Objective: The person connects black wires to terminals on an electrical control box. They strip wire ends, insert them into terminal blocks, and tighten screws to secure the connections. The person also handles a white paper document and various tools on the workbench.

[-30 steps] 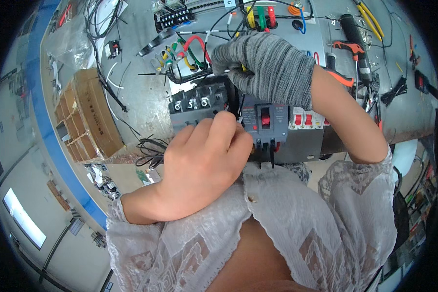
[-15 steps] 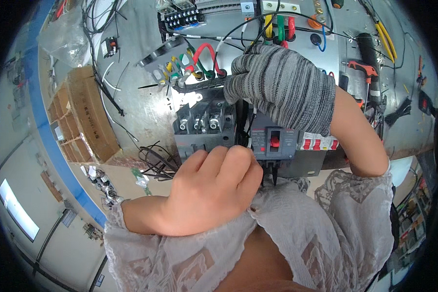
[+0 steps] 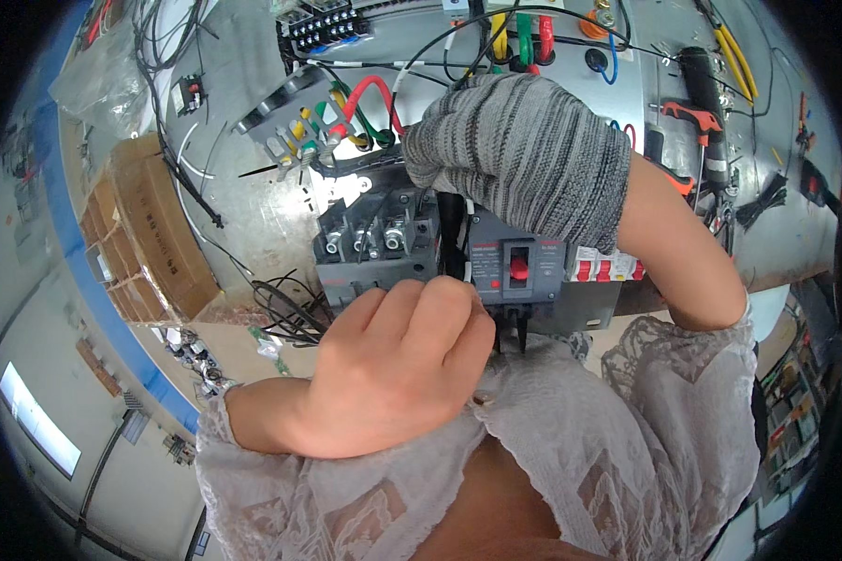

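Observation:
My bare left hand (image 3: pixel 393 365) is closed, knuckles up, against the near edge of a dark grey breaker (image 3: pixel 354 273) with exposed screw terminals. Its fingertips are hidden, so what it grips does not show. Over the far end of the neighbouring breaker with a red toggle (image 3: pixel 518 268) is my right hand (image 3: pixel 524 159), in a grey striped knit glove. Its fingers are curled in, their tips out of sight beside a black cable bundle (image 3: pixel 360 166). Thick black cable (image 3: pixel 453 224) runs between the two breakers. Red, green and yellow lugged wires (image 3: pixel 372 84) rise left of the glove.
Small breakers with red switches (image 3: pixel 604 269) sit right of the toggle breaker. A divided cardboard box (image 3: pixel 164 224) stands at the left edge, near loose black wires (image 3: pixel 290 304). On the right lies an orange-handled tool (image 3: pixel 694 117). A terminal strip (image 3: pixel 323 33) is at the back.
The bench and its contents have shifted slightly left and up in the picture. Both hands keep nearly the same closed pose, the gloved one a little further left.

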{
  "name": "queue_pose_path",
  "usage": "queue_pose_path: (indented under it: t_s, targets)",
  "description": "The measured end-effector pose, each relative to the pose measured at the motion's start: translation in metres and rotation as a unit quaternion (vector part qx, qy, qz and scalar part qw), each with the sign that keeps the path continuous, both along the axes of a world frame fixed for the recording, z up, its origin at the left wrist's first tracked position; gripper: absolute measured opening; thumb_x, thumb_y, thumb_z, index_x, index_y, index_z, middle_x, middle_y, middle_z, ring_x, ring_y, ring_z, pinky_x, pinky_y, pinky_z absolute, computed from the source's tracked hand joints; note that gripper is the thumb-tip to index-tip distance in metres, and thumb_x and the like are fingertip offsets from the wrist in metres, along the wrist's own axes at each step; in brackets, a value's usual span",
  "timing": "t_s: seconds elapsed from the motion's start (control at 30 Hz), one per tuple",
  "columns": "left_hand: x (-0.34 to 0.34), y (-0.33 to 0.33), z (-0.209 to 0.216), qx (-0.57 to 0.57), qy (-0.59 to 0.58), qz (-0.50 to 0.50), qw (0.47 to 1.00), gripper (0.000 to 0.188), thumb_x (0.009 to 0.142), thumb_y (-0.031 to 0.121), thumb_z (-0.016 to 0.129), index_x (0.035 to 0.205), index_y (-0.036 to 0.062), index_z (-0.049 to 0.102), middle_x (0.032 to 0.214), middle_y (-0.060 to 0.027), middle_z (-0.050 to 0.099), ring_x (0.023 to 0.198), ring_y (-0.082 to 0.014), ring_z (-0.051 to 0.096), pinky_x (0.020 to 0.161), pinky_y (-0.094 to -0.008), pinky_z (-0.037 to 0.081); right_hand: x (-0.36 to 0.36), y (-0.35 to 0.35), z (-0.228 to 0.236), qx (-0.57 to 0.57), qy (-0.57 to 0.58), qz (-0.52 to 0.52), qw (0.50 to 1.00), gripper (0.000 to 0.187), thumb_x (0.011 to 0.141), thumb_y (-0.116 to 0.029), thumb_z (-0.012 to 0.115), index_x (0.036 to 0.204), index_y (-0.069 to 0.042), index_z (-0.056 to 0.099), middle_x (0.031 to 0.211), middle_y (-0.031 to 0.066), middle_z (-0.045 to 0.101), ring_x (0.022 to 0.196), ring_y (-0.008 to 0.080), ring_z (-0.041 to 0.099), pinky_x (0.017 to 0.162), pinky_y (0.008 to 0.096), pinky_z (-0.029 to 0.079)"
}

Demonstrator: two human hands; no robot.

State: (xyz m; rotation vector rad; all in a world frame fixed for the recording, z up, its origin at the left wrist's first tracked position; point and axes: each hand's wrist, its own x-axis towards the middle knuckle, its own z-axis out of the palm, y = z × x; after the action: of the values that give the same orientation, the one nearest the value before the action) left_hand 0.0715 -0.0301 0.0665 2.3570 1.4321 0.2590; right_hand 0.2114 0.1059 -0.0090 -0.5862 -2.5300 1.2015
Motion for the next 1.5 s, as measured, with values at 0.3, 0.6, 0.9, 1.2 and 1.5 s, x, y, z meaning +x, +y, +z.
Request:
queue_pose_path:
  t_s: [0.3,0.6,0.9,1.2,1.5]
  targets:
    - [0.003,-0.002,-0.003,0.021,0.014,0.0,1.0,0.011,0.065,0.005,0.066,0.072,0.0041,0.058,0.074,-0.0037,0.04,0.057,-0.0147,0.047,0.045,-0.0265,0.035,0.005,-0.004,-0.003,-0.044,0.065,-0.045,0.996,0.014,0.081,-0.01,0.066,0.093,-0.005,0.068,0.087,0.0102,0.068,0.081,0.0279,0.063,0.073,0.036,0.052]
    - [-0.001,0.001,0.005,-0.046,0.0,-0.011,0.999,0.011,0.069,0.004,0.069,0.077,0.0033,0.061,0.076,-0.0044,0.043,0.059,-0.0165,0.05,0.047,-0.0294,0.041,0.018,-0.007,0.001,-0.044,0.067,-0.057,0.995,0.015,0.081,-0.012,0.065,0.095,-0.006,0.067,0.087,0.0105,0.068,0.08,0.0281,0.064,0.073,0.0366,0.052]
    - [-0.014,-0.002,0.021,-0.048,0.019,-0.012,0.999,0.019,0.073,0.005,0.065,0.091,0.003,0.063,0.091,-0.0065,0.052,0.069,-0.0213,0.057,0.056,-0.0315,0.047,0.021,-0.012,0.006,-0.035,0.041,-0.064,0.996,0.016,0.082,-0.013,0.065,0.096,-0.007,0.066,0.087,0.0107,0.068,0.078,0.0282,0.064,0.073,0.0372,0.051]
    - [-0.008,-0.01,0.034,-0.056,0.011,0.03,0.998,0.035,0.069,0.006,0.073,0.101,0.0027,0.06,0.095,-0.0113,0.054,0.077,-0.0291,0.059,0.065,-0.0355,0.048,0.014,-0.017,0.012,0.038,-0.019,-0.064,0.997,0.012,0.082,-0.012,0.063,0.094,-0.007,0.064,0.084,0.0117,0.067,0.078,0.0291,0.064,0.074,0.0377,0.051]
    - [-0.018,-0.023,0.037,-0.067,0.02,0.085,0.994,0.036,0.069,0.008,0.074,0.1,0.0023,0.056,0.09,-0.0126,0.055,0.079,-0.0326,0.057,0.067,-0.0389,0.046,0.02,-0.024,0.005,0.049,0.036,-0.102,0.993,0.02,0.085,-0.016,0.063,0.104,-0.009,0.065,0.092,0.0124,0.068,0.084,0.0283,0.065,0.078,0.0355,0.052]
